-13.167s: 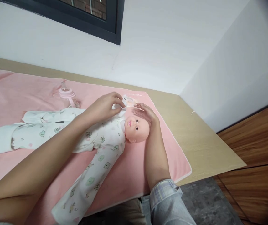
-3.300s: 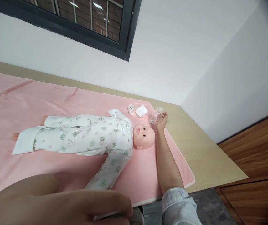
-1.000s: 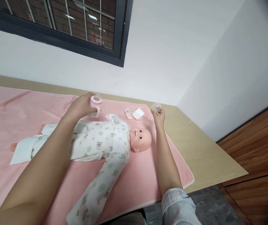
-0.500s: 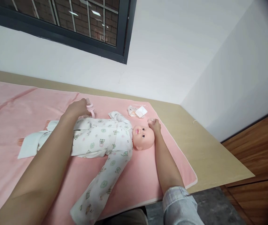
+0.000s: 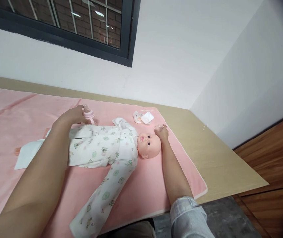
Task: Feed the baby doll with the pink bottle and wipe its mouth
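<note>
A baby doll [image 5: 148,144] in a white printed romper [image 5: 99,149] lies on its back on a pink blanket [image 5: 141,185]. My left hand [image 5: 72,115] is closed around a pink baby bottle [image 5: 88,114] just behind the doll's body, low over the blanket. My right hand [image 5: 161,132] rests beside the top of the doll's head, fingers curled on a small clear cap [image 5: 158,127].
A crumpled wrapper with a white wipe [image 5: 143,117] lies on the blanket's far corner. The blanket covers a tan table [image 5: 216,158] set against white walls. A dark-framed window [image 5: 129,33] is above. Wood flooring shows at the right.
My left hand has carried the pink bottle left and down toward the blanket. My right hand has come back from the table corner with the clear cap to the doll's head.
</note>
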`<state>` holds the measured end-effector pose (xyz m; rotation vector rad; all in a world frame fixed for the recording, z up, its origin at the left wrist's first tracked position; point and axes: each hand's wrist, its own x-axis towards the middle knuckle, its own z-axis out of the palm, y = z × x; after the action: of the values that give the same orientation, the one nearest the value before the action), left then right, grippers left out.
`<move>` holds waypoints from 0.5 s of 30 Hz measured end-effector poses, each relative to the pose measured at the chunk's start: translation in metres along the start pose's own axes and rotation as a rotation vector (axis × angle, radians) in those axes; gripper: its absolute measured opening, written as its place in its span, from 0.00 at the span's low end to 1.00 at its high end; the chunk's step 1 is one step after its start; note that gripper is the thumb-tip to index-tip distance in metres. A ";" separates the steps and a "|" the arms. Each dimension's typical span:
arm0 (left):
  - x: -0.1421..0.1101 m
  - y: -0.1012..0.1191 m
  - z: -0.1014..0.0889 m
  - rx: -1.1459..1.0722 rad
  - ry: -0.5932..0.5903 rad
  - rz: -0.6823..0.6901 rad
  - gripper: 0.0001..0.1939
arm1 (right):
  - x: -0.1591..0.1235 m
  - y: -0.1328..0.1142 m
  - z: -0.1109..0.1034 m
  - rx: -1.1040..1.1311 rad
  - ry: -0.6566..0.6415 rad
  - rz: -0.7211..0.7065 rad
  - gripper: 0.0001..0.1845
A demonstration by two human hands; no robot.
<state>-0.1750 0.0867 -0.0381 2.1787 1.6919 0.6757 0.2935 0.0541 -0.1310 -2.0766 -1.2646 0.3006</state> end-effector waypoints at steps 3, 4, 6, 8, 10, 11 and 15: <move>-0.003 0.006 -0.019 0.128 0.005 -0.175 0.69 | -0.001 -0.001 0.000 0.056 -0.003 -0.001 0.48; -0.005 0.012 -0.025 0.167 0.040 -0.203 0.72 | -0.002 -0.001 0.000 0.079 -0.001 -0.002 0.49; -0.012 0.033 -0.033 0.236 0.164 -0.191 0.66 | -0.003 -0.001 0.001 0.135 0.023 -0.014 0.48; -0.022 0.067 -0.034 0.247 0.328 -0.065 0.53 | -0.004 -0.001 0.002 0.212 0.094 -0.050 0.43; -0.032 0.108 -0.025 0.178 0.388 0.121 0.39 | -0.005 -0.001 0.002 0.279 0.213 -0.133 0.35; -0.034 0.128 -0.019 0.148 0.362 0.214 0.33 | -0.005 -0.002 0.002 0.302 0.275 -0.190 0.31; -0.018 0.190 0.020 0.227 -0.078 0.541 0.23 | -0.010 -0.010 0.002 0.301 0.372 -0.419 0.21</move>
<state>-0.0114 0.0206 0.0376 2.8199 1.1842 0.5283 0.2810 0.0496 -0.1273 -1.4861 -1.2920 -0.0803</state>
